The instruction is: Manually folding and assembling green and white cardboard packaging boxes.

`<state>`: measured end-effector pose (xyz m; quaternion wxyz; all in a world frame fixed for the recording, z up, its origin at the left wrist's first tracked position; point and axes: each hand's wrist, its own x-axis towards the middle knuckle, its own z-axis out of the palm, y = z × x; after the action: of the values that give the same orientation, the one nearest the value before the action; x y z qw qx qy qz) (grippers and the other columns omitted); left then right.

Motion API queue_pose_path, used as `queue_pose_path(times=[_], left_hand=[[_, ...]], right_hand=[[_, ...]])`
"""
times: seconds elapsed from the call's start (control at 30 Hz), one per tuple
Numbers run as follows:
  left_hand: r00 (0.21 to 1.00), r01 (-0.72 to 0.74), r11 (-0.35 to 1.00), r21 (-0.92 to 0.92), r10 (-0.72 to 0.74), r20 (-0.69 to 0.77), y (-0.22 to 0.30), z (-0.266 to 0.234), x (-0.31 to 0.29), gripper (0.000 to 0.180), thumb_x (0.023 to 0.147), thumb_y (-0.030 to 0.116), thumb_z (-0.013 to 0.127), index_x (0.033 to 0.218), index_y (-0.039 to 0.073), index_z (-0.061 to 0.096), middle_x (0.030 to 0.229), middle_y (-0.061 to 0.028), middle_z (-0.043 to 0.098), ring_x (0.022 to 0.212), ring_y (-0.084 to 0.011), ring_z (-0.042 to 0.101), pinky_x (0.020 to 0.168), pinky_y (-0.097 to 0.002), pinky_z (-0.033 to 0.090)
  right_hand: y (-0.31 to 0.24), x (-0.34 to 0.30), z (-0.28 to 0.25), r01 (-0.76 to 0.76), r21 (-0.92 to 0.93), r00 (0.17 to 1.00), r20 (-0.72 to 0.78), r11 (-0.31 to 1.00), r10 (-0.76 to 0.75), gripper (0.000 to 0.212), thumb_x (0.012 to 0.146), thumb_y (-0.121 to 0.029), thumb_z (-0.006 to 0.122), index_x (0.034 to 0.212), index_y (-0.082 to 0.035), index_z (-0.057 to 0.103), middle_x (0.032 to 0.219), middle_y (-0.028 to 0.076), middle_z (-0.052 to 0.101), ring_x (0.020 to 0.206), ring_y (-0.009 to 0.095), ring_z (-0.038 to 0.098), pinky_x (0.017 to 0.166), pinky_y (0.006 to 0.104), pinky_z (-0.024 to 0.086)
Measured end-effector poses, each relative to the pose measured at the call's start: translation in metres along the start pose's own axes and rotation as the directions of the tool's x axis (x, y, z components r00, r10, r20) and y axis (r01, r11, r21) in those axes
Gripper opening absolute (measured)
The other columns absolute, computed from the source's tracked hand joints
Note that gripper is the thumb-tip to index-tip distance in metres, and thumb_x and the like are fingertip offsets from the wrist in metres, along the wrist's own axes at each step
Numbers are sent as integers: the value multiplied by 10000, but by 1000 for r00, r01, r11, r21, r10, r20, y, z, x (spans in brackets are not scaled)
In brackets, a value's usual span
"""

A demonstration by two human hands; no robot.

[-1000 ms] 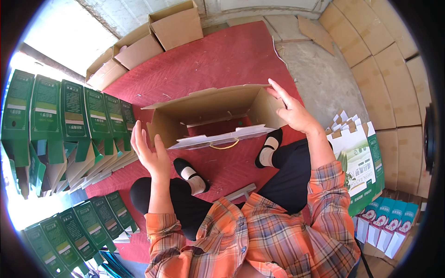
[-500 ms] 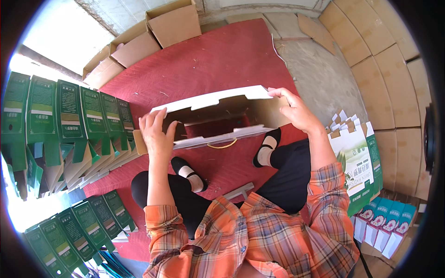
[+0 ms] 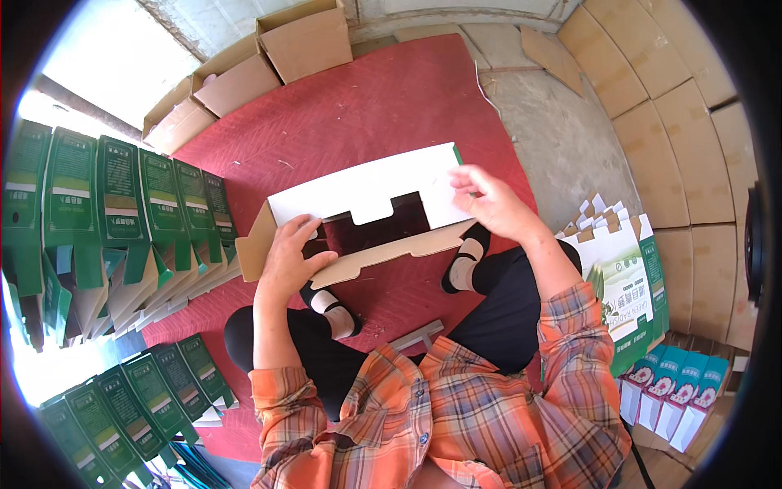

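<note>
A cardboard carton (image 3: pixel 358 189) sits between my knees and feet, with a white surface and a green right edge. Its broad far flap lies folded inward, and a notch in it leaves a dark gap to the inside. The near flap (image 3: pixel 399 254) is bare brown card and tilts toward me. At the left end a brown end flap (image 3: pixel 259 240) sticks outward. My left hand (image 3: pixel 295 257) rests at the left end, fingers on the white card and thumb apart over the near side. My right hand (image 3: pixel 490 202) lies on the white right end, its fingers stretched out.
Green cartons (image 3: pixel 122 204) stand in a row at the left, more (image 3: pixel 134 399) below them. A printed white-and-green carton stack (image 3: pixel 623 285) is by my right elbow, with teal boxes (image 3: pixel 680 383) below. Brown boxes (image 3: pixel 305 45) line the far edge of the red carpet (image 3: pixel 375 106).
The white far flap has folded down toward me over the opening. The near flap has tipped outward, showing its brown side. Both hands have moved nearer me, the right also slightly left.
</note>
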<state>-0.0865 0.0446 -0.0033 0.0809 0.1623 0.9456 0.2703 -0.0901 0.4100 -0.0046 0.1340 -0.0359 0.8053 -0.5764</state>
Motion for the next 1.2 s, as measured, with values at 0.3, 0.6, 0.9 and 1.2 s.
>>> queue_pose_path(times=[0.3, 0.6, 0.9, 1.2], left_hand=[[631, -165, 945, 282, 321, -706, 15, -17, -18, 456, 890, 235, 647, 1251, -27, 555, 1201, -174, 572, 1111, -350, 533, 960, -432, 434], [973, -143, 863, -484, 34, -226, -12, 6, -28, 805, 923, 623, 463, 1449, 26, 340, 1243, -183, 577, 1093, -279, 584, 920, -383, 458], [921, 107, 993, -40, -114, -373, -1, 45, -6, 585, 835, 45, 610, 1399, 115, 468, 1357, -135, 494, 1177, -364, 485, 966, -483, 406], [993, 29, 961, 275, 4, -119, 16, 39, -9, 618, 726, 224, 780, 1304, 135, 581, 1425, -47, 470, 1265, -354, 406, 1030, -486, 321]], right_hand=[[3, 2, 5, 78, -514, 995, 94, 854, -34, 468, 909, -349, 614, 1274, -61, 555, 1266, 150, 590, 1194, 323, 496, 1009, 408, 408], [-3, 14, 16, 31, -523, 999, -6, 852, -40, 406, 945, -336, 561, 1228, -47, 586, 1141, 154, 645, 1090, 325, 569, 916, 414, 469], [25, 28, 29, 75, -626, 964, -152, 776, -216, 408, 866, -256, 646, 1253, -147, 579, 1100, 98, 646, 974, 301, 602, 840, 414, 509], [2, 9, 44, 222, -854, 972, 156, 471, -175, 710, 679, -239, 823, 1335, -210, 550, 1376, 77, 457, 1146, 280, 474, 854, 402, 462]])
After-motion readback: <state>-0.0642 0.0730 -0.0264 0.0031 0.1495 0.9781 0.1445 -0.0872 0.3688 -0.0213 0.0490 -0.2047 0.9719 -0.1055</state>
